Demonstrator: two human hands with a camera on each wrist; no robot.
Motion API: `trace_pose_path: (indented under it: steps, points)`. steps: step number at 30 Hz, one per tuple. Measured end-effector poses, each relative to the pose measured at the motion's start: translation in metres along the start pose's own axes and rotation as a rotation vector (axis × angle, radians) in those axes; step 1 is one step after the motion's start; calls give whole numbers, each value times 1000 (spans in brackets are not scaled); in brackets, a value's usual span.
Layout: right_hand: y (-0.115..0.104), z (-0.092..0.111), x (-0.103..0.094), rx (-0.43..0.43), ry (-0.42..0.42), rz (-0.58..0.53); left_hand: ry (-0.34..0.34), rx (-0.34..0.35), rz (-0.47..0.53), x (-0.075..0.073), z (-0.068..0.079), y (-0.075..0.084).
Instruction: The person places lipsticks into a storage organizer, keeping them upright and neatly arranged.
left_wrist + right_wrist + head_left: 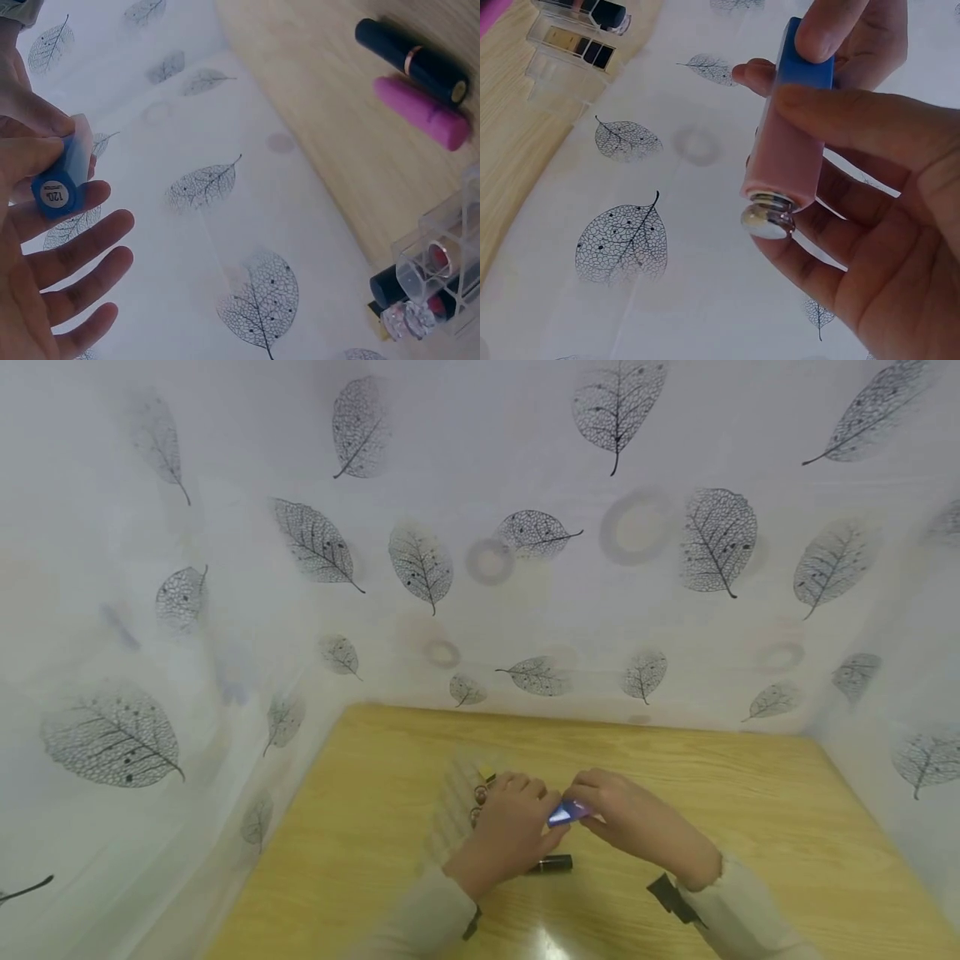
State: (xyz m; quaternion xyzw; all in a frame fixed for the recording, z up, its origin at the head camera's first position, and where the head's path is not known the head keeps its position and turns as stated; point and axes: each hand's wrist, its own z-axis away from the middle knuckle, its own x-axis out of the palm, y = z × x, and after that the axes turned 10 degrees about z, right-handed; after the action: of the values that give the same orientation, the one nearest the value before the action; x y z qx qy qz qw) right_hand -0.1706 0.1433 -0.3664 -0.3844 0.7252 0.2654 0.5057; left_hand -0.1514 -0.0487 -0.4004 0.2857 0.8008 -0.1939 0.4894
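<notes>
Both hands hold one lipstick tube [568, 812] above the table, blue at one end and fading to pink, with a silver knob on the pink end. My left hand [510, 827] pinches the blue end between thumb and index finger; its other fingers are spread in the left wrist view. A round label marked 120 shows on the blue end of the tube [56, 196]. My right hand [637, 814] grips the pink part, its thumb across the tube [787, 150] in the right wrist view and its fingers behind.
A clear plastic organizer [427, 262] with several cosmetics stands left of the hands, partly hidden by the left one. A black tube [412, 60] with a gold band lies beside a pink tube [421, 112]. Leaf-printed sheeting [465, 610] surrounds the wooden table [787, 827].
</notes>
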Motion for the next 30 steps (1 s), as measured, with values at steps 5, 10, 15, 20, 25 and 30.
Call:
trace_pose_path:
  steps: [5,10,15,20,25,30]
  points:
    - [3,4,4,12,30,-31,25,5,25,3,1,-1]
    - [9,10,5,104,-26,-78,37,-17,86,6,4,-3]
    - [14,14,9,127,-3,-186,58,-60,151,6,7,-3]
    - [17,14,12,131,54,-291,76,-87,196,11,11,-5]
    - [17,12,14,132,100,-368,79,-84,212,14,14,-5]
    - [13,7,16,135,132,-457,109,-76,257,18,15,-4]
